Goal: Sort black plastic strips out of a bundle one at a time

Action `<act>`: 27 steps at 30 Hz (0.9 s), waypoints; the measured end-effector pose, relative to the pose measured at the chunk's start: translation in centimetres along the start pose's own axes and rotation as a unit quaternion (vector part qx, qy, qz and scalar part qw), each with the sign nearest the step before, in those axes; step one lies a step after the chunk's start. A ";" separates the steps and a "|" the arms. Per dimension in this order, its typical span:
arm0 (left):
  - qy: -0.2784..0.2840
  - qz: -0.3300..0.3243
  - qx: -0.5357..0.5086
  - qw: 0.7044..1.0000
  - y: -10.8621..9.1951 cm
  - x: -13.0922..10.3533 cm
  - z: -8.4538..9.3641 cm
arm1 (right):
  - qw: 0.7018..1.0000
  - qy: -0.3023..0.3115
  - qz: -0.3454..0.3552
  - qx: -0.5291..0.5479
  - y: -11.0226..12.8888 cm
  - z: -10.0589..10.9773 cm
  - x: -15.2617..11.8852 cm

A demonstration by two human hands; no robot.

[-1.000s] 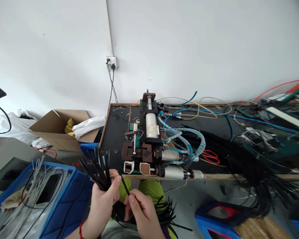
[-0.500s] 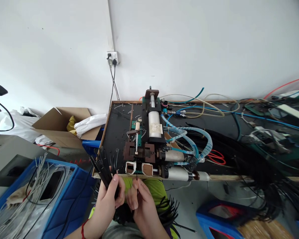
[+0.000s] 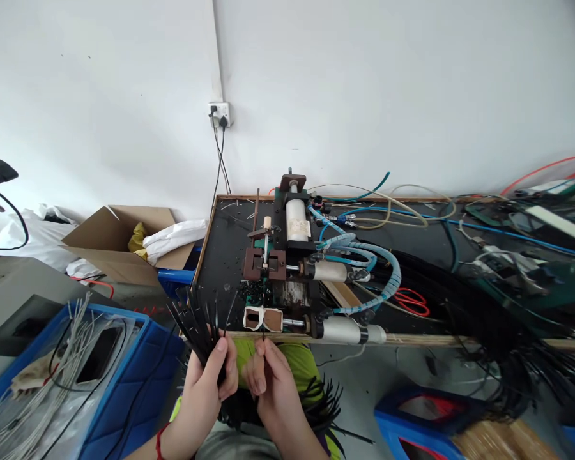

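Note:
My left hand is closed around a bundle of black cables, whose cut ends fan upward past the bench's front edge. Close beside it, my right hand pinches a single black cable at the front of a pneumatic wire-stripping machine. That cable runs up between two pale-rimmed jaws, which are pressed together around it. Behind them, a brown clamp block stands closed, with a gap between it and the jaws. More black cables lie across my lap.
A blue crate at the left holds white cables and a phone. An open cardboard box stands behind it. Air hoses and a thick heap of black cables cover the bench's right part. Blue stools stand below.
The front jaws have come together around the cable. The brown clamp block has shut and slid back toward the wall, uncovering black scraps. Both hands have stayed nearly in place.

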State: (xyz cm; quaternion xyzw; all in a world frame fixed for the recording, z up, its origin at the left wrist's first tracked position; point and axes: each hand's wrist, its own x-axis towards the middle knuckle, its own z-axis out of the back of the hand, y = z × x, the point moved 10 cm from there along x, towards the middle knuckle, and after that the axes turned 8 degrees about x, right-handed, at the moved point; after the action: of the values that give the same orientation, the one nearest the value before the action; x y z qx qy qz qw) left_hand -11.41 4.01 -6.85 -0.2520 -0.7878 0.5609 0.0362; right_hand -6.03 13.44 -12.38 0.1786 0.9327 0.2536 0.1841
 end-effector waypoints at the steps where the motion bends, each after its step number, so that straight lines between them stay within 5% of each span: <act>1: -0.003 0.001 -0.005 1.000 0.0 -0.1 0.1 | 0.999 -0.012 0.019 -0.048 0.4 0.4 0.0; 6: -0.009 0.017 0.011 1.000 1.0 -0.7 0.2 | 0.976 -0.033 0.090 -0.195 2.4 0.9 -0.9; 8: 0.002 0.028 0.023 0.999 1.6 -1.0 0.0 | 0.936 -0.018 0.149 -0.318 4.0 0.6 -2.4; 10: 0.012 0.040 0.032 0.999 2.2 -1.2 -0.1 | 0.847 -0.016 0.244 -0.472 6.5 0.9 -5.0; 12: 0.015 0.049 0.036 0.998 2.6 -1.4 0.0 | 0.725 -0.057 0.330 -0.602 9.2 2.3 -8.2; 14: 0.019 0.050 0.042 0.998 2.7 -1.7 -0.1 | 0.599 -0.139 0.339 -0.711 11.7 4.8 -10.4; 16: 0.032 0.046 0.053 0.997 2.6 -1.9 -0.4 | 0.541 -0.203 0.305 -0.757 13.6 6.2 -11.5; 18: 0.051 0.044 0.070 0.995 2.6 -2.2 -1.0 | 0.593 -0.198 0.291 -0.724 14.2 5.0 -11.4; 20: 0.069 0.046 0.090 0.993 2.6 -2.5 -1.5 | 0.726 -0.084 0.279 -0.622 12.7 0.8 -9.8; 21: 0.073 0.047 0.098 0.991 2.7 -2.7 -1.7 | 0.769 -0.019 0.280 -0.575 11.6 -2.0 -9.1; 24: 0.065 0.031 0.123 0.990 2.5 -2.8 -1.5 | 0.815 0.024 0.299 -0.496 10.3 -7.0 -7.6; 27: 0.021 -0.033 0.154 0.987 0.8 -2.3 -0.4 | 0.831 0.002 0.328 -0.450 10.2 -7.1 -7.0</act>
State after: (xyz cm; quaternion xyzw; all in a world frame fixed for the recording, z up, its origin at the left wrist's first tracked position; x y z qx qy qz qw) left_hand -9.00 3.50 -6.91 -0.2287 -0.6989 0.6687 0.1100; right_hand -0.60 15.75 0.62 0.3707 0.6027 0.6910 0.1481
